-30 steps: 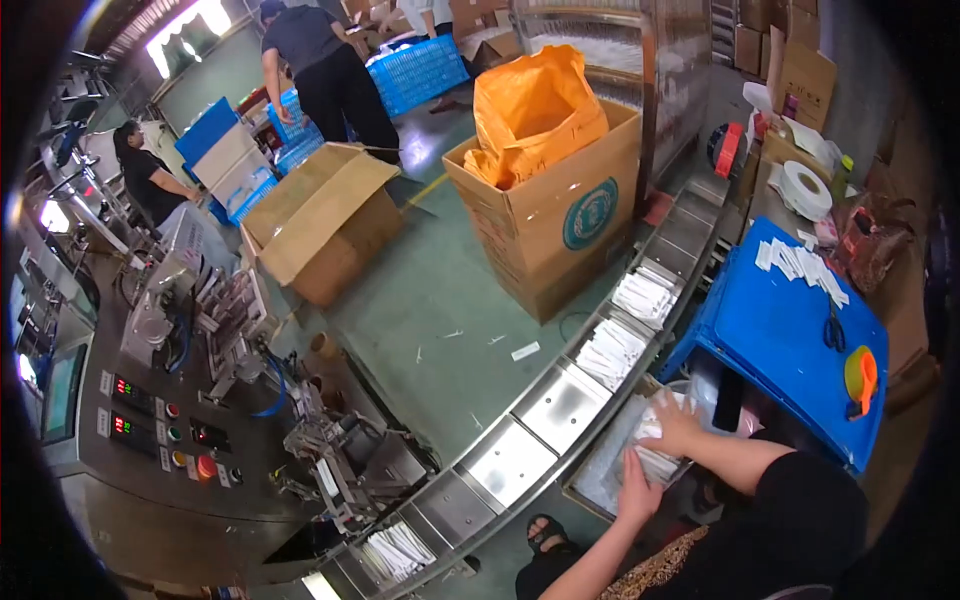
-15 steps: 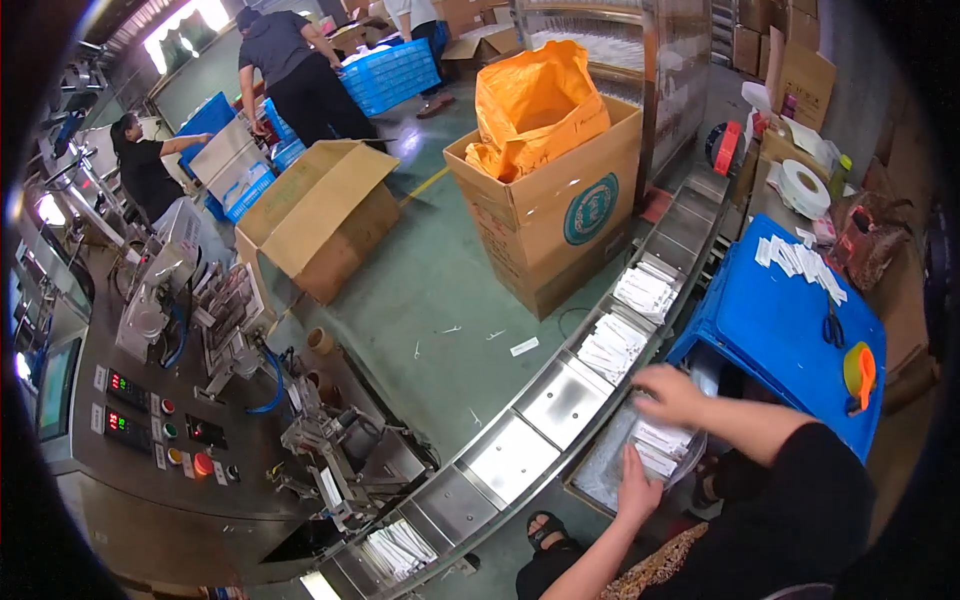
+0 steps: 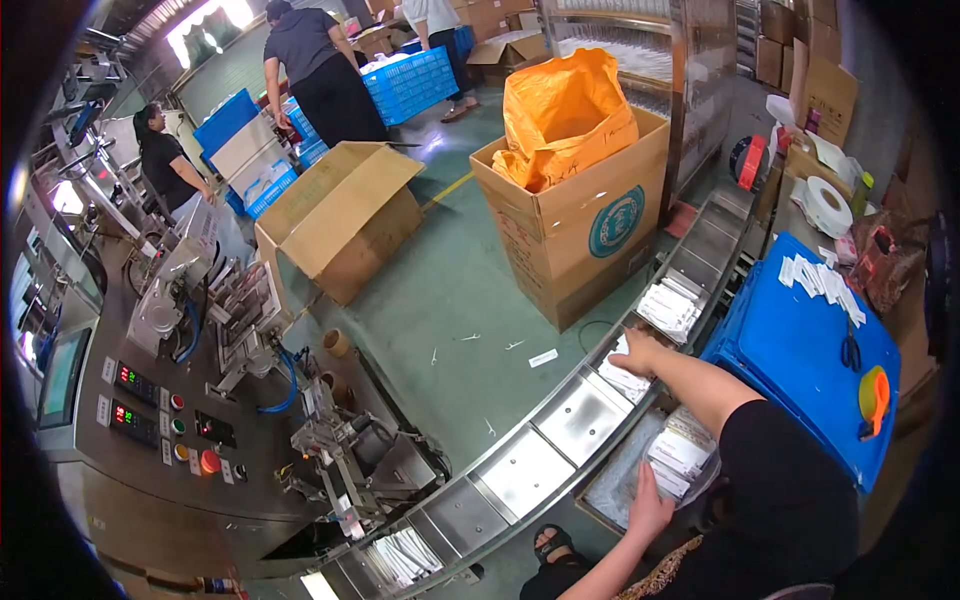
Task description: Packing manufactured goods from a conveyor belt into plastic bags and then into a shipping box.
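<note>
Over on the conveyor, my right hand (image 3: 640,352) is stretched out with the fingers flat and fairly spread, pressing down on a little stack of white packets (image 3: 625,378) sitting in one of the steel conveyor trays (image 3: 578,418). The stack's long axis looks like it runs across the belt, roughly pointing from me toward the green floor (image 3: 440,300), but it's too small to be sure. My left hand (image 3: 648,502) is lower down, palm resting on the clear bag of packets (image 3: 672,456) in the bin beside my knee; I can't tell if it's actually gripping anything. Next tray up the line holds more packets (image 3: 668,305). Just right of that sits the blue crate lid (image 3: 800,350) with scissors (image 3: 850,350).
</note>
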`<state>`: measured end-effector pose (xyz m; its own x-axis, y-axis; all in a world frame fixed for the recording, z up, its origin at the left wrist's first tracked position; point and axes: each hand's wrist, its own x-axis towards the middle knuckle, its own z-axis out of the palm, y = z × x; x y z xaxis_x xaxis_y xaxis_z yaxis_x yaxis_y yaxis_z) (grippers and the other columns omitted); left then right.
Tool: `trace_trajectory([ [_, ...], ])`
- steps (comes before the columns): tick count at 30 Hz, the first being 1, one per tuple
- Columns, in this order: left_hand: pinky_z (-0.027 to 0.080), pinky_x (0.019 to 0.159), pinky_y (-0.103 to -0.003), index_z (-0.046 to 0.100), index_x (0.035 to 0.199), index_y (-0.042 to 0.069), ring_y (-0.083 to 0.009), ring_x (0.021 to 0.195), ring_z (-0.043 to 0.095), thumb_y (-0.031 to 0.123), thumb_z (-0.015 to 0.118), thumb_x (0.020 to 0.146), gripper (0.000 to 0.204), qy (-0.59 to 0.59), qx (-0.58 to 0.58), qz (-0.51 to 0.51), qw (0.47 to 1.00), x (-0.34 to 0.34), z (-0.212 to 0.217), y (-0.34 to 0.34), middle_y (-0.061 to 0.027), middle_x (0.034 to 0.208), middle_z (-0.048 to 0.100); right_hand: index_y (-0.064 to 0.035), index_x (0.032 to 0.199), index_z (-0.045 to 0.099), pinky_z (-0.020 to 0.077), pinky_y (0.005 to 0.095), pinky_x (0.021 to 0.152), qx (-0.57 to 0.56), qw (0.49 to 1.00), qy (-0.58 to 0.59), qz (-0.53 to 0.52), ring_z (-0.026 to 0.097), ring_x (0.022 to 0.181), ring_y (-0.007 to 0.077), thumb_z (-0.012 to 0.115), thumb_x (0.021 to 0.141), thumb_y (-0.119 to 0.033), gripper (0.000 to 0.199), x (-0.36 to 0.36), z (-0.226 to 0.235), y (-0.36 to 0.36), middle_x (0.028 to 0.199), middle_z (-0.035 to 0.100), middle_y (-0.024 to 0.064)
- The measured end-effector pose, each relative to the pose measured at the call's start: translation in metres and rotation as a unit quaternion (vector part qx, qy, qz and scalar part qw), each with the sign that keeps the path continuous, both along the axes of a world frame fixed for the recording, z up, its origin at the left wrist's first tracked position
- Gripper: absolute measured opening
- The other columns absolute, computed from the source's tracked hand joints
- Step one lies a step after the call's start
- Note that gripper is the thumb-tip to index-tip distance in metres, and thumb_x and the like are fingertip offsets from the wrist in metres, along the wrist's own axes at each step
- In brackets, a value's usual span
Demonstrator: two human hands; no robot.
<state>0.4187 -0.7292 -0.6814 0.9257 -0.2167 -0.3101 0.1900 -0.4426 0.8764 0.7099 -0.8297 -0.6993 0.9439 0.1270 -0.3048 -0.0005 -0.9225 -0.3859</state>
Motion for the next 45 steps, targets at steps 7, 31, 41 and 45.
trace_trajectory([
  [7,0.034,0.098,-0.033,0.008,0.139,-0.004,-0.0341,0.131,0.026,0.016,0.054,0.072,0.084,0.017,-0.027,0.001,0.999,0.003,0.013,0.003,-0.023,0.145,0.014,0.004,0.135,0.026,0.026,0.0409,0.105,0.051,0.995,0.043,-0.071,0.029,0.128,0.038,0.068,0.056,-0.062,0.111,0.012,-0.007,-0.006,0.135,0.033,0.0255],
  [31,0.026,0.105,-0.032,0.013,0.137,-0.008,-0.0324,0.135,0.016,0.014,0.053,0.072,0.079,0.008,-0.045,-0.009,0.999,0.0,0.001,0.001,-0.0251,0.144,0.014,0.0012,0.126,0.042,0.0382,0.0379,0.096,0.164,0.982,0.057,0.076,0.049,0.112,0.0339,0.067,0.063,-0.06,0.092,0.011,-0.005,-0.014,0.121,0.05,0.0235],
  [41,0.027,0.104,-0.033,0.012,0.138,-0.006,-0.0328,0.134,0.017,0.015,0.053,0.073,0.08,0.004,-0.034,-0.018,0.999,0.001,0.003,0.002,-0.0249,0.144,0.015,-0.0014,0.132,0.035,0.0324,0.0375,0.101,0.131,0.986,0.091,0.036,0.041,0.121,0.0344,0.066,0.066,-0.057,0.092,0.014,-0.013,-0.012,0.132,0.039,0.0248],
  [45,0.029,0.103,-0.033,0.011,0.138,-0.005,-0.0332,0.134,0.019,0.016,0.053,0.073,0.08,0.04,-0.039,-0.021,0.998,0.001,0.005,0.002,-0.0248,0.144,0.015,-0.0018,0.138,0.022,0.0308,0.0359,0.102,0.166,0.966,0.196,0.01,0.036,0.125,0.0317,0.066,0.064,-0.062,0.105,0.019,-0.009,-0.018,0.135,0.035,0.0242],
])
